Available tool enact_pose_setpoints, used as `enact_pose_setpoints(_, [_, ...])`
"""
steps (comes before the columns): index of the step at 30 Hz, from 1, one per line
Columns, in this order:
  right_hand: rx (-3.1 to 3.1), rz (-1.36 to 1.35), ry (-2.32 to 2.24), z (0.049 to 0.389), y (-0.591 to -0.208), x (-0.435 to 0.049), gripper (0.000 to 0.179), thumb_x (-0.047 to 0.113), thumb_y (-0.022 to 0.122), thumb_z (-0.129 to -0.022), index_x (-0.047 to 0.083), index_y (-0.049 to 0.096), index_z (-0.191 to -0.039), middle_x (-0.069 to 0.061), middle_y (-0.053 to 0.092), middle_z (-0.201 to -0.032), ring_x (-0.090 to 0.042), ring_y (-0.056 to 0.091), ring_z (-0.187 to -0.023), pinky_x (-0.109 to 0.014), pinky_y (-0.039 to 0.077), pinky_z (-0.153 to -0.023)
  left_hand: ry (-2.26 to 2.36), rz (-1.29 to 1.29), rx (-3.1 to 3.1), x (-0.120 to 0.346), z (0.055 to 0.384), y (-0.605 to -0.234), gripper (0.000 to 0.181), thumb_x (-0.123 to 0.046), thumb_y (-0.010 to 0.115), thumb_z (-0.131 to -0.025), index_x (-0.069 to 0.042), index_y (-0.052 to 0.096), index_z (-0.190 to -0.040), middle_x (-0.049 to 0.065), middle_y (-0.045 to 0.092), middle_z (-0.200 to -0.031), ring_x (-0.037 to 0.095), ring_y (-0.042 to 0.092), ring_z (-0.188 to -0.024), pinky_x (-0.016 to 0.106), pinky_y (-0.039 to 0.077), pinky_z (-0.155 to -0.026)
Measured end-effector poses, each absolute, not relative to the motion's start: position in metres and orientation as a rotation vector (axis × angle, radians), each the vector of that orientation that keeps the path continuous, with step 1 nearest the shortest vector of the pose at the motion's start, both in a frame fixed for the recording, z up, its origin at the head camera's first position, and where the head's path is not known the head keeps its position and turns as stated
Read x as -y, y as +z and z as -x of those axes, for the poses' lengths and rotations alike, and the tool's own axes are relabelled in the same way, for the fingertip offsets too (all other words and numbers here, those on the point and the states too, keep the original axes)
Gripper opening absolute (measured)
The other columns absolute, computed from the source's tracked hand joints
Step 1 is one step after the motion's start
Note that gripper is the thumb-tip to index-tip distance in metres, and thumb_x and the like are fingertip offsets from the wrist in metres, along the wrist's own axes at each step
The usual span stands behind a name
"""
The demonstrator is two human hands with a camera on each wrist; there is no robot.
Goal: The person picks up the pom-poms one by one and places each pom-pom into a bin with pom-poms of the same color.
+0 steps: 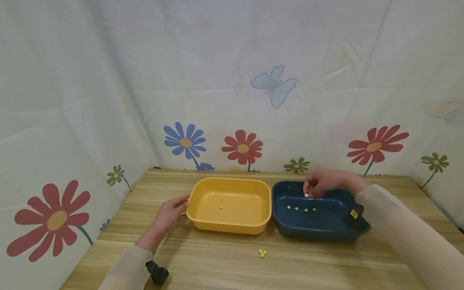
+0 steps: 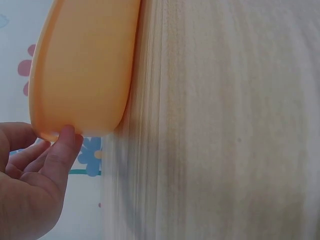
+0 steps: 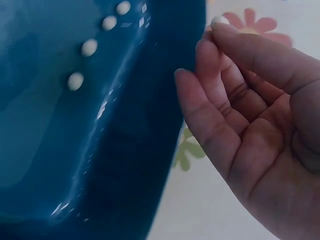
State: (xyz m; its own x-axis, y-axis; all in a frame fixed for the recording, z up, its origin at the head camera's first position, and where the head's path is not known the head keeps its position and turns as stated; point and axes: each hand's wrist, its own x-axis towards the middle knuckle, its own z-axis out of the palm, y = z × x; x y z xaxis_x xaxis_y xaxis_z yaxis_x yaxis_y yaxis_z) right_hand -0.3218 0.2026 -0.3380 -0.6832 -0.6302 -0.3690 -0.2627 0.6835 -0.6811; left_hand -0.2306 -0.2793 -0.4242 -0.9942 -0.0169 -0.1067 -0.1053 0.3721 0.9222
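- Head view: yellow tray [image 1: 239,216] and blue tray [image 1: 333,221] sit side by side on the wooden table [image 1: 214,262], probably so both lie within reach.
- Left hand [image 1: 169,213] at the yellow tray's left end, fingertips gripping the rim — likely to steady it.
- Right hand [image 1: 328,180] over the blue tray's far side, thumb and fingertip pinching a white ball [image 1: 306,195]. Four white balls [image 1: 306,210] lie in a loose row on that tray's floor; one yellow ball [image 1: 221,207] in the yellow tray.
- Three yellow balls [image 1: 264,252] cluster on the table, outside both rims; a broad near strip of table gives room to move.
- Left wrist view: thumb and fingers meet at the tray's rim; some contact hidden.
- Right wrist view: pinch at the very tips — so small a ball suits little else. Remaining fingers half curled near the tray's edge; exact gap, cannot tell.
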Motion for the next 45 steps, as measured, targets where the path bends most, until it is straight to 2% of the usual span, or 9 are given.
enact_pose_setpoints(6, [-2.294,0.592,-0.776,0.330,-0.353,-0.213,0.014,0.005,0.066,-0.094,-0.001,0.067,-0.105,-0.003,0.067,-0.090,-0.015,0.058,-0.081,-0.027,0.054,-0.077,1.698,0.121,-2.546,0.277,0.229,-0.422,0.047,-0.012,0.046,-0.109,0.006,0.042,-0.152,0.028,0.048,-0.153,0.035,0.062,-0.130,0.040,0.062,-0.096])
enact_pose_setpoints(14, [-2.266,0.526,-0.759,0.339,-0.368,-0.227,0.010,0.005,0.067,-0.094,0.000,0.068,-0.102,-0.001,0.065,-0.084,-0.014,0.057,-0.076,-0.025,0.052,-0.073,1.701,0.143,-2.551,0.278,0.228,-0.422,0.046,-0.010,0.047,-0.108,0.005,0.043,-0.152,0.027,0.050,-0.153,0.035,0.063,-0.129,0.040,0.062,-0.096])
enact_pose_setpoints(19, [-2.256,0.488,-0.765,0.341,-0.376,-0.233,0.010,0.004,0.066,-0.094,-0.002,0.068,-0.101,-0.001,0.066,-0.085,-0.014,0.058,-0.077,-0.025,0.055,-0.074,1.706,0.135,-2.554,0.279,0.229,-0.423,0.047,-0.011,0.047,-0.108,0.005,0.043,-0.152,0.027,0.050,-0.152,0.034,0.063,-0.129,0.040,0.062,-0.096])
enact_pose_setpoints(34, [-2.275,0.374,-0.671,0.339,-0.386,-0.234,0.006,0.003,0.065,-0.094,0.001,0.068,-0.099,-0.001,0.067,-0.087,-0.014,0.061,-0.079,-0.028,0.060,-0.079,1.710,0.134,-2.552,0.280,0.232,-0.427,0.047,-0.011,0.047,-0.108,0.006,0.043,-0.152,0.028,0.049,-0.153,0.034,0.063,-0.129,0.041,0.061,-0.097])
enact_pose_setpoints(45, [-2.300,0.325,-0.595,0.334,-0.390,-0.233,0.007,0.000,0.064,-0.092,0.004,0.068,-0.094,-0.002,0.065,-0.086,-0.016,0.060,-0.079,-0.028,0.059,-0.076,1.717,0.136,-2.545,0.280,0.233,-0.430,0.047,-0.010,0.047,-0.108,0.006,0.043,-0.152,0.027,0.049,-0.153,0.035,0.062,-0.130,0.040,0.062,-0.096])
